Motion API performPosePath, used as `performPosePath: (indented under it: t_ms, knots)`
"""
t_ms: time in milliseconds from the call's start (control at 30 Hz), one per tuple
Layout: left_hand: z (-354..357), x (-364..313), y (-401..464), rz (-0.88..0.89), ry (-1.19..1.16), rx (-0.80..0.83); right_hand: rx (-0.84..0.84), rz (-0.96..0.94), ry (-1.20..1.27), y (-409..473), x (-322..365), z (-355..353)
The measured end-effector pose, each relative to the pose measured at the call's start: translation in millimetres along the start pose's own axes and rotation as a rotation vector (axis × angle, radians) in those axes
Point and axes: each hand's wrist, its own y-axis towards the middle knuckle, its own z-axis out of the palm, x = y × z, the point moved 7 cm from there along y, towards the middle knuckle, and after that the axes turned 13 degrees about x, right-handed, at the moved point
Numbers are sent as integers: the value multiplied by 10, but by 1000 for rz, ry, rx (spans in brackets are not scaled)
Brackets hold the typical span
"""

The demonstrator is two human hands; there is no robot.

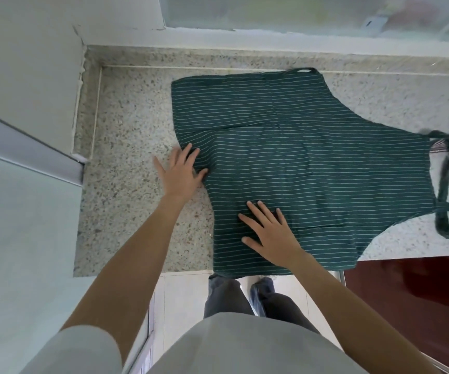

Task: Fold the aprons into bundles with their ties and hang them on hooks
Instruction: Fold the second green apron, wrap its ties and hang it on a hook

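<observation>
You've only laid the apron (298, 163) flat on the desk (126, 201); both hands, left hand (181, 174) at nine o'clock and right hand (269, 236) at six, press it with fingers spread. Folding, tying, hanging remain.

Both arms are bare below short pale sleeves and extended forward from the body. The left hand (180, 174) lies palm down, fingers straight and spread, thumb out to the left, fingertips angled up and to the right. The right hand (270, 233) lies palm down nearer the body, fingers straight and splayed, pointing up and to the left, wrist level. Neither hand curls round anything. The hands are apart.
</observation>
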Motion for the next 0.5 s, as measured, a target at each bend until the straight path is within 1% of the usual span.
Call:
performPosePath:
  t_ms: [100,200,267,333,400,433,500]
  knots:
    - [-70,108,87,64,102,35,-15,55,-15,-31,-208,8]
    - [-160,175,140,152,112,29,-47,97,-80,-46,-490,-49]
    - [-213,111,107,160,45,-29,-79,77,-65,-29,-574,-110]
    - [-283,-3,-49,152,-102,-151,-125,58,24,-16,-560,-225]
    - [-290,-141,-315,201,-236,-227,-236,58,110,-49,-472,-387]
    - [-241,-225,-453,253,-262,-213,-311,66,154,-75,-394,-472]
    - [-25,-383,-751,306,-323,-106,-410,79,223,-137,-200,-510]
